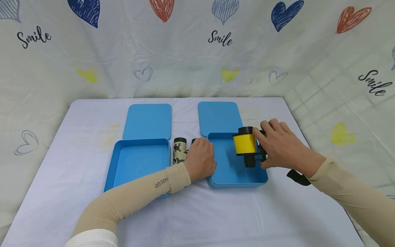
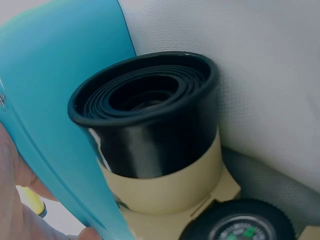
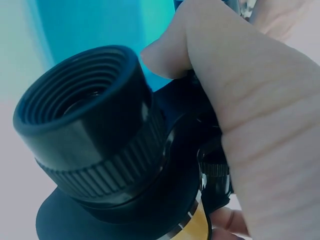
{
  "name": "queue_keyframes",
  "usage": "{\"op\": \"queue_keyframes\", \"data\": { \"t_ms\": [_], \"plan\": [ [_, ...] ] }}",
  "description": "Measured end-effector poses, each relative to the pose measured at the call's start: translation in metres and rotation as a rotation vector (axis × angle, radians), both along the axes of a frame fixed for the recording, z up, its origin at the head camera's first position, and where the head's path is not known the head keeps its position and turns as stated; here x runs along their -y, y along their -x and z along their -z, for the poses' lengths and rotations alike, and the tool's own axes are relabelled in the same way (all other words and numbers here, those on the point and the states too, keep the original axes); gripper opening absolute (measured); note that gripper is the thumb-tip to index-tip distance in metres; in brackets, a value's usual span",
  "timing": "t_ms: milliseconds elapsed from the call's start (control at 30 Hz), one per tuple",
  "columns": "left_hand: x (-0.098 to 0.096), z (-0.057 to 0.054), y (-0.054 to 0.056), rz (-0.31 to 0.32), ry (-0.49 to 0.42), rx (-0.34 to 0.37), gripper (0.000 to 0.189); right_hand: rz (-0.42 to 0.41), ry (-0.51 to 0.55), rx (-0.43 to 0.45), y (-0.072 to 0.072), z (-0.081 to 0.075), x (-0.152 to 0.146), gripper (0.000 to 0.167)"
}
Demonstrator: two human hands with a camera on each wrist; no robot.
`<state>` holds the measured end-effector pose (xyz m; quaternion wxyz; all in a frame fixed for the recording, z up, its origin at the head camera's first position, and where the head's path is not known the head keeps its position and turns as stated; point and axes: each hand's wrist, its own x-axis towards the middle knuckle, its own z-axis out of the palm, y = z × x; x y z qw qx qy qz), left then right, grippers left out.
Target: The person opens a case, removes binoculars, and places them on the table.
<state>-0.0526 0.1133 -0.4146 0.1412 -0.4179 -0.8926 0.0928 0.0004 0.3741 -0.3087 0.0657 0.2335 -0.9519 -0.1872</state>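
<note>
My right hand (image 1: pixel 279 145) grips yellow-and-black binoculars (image 1: pixel 244 144) upright over the right blue box (image 1: pixel 239 186), with the thumb near the eyepieces. The right wrist view shows a ribbed black eyepiece (image 3: pixel 90 130) close up beside the thumb. My left hand (image 1: pixel 201 159) is at the left wall of that box, and its fingers curl over the blue wall (image 2: pixel 55 150) in the left wrist view. Camouflage binoculars (image 1: pixel 179 149) stand between the two boxes, partly hidden behind the left hand; their black eyepiece (image 2: pixel 145 140) and a small compass (image 2: pixel 240 225) appear in the left wrist view.
A second blue box (image 1: pixel 140 139) sits on the left, partly covered by the left forearm (image 1: pixel 132 199). Both lids, the left lid (image 1: pixel 148 121) and the right lid (image 1: pixel 219 116), lie folded back behind their boxes. White cloth (image 1: pixel 216 219) covers the table; a printed curtain hangs behind.
</note>
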Motion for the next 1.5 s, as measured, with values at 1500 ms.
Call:
{"op": "queue_keyframes", "data": {
  "t_ms": [1500],
  "plan": [
    [-0.002, 0.001, -0.001, -0.008, 0.000, -0.007, 0.030, 0.205, 0.033, 0.035, -0.013, -0.001, -0.078, 0.099]
  ]
}}
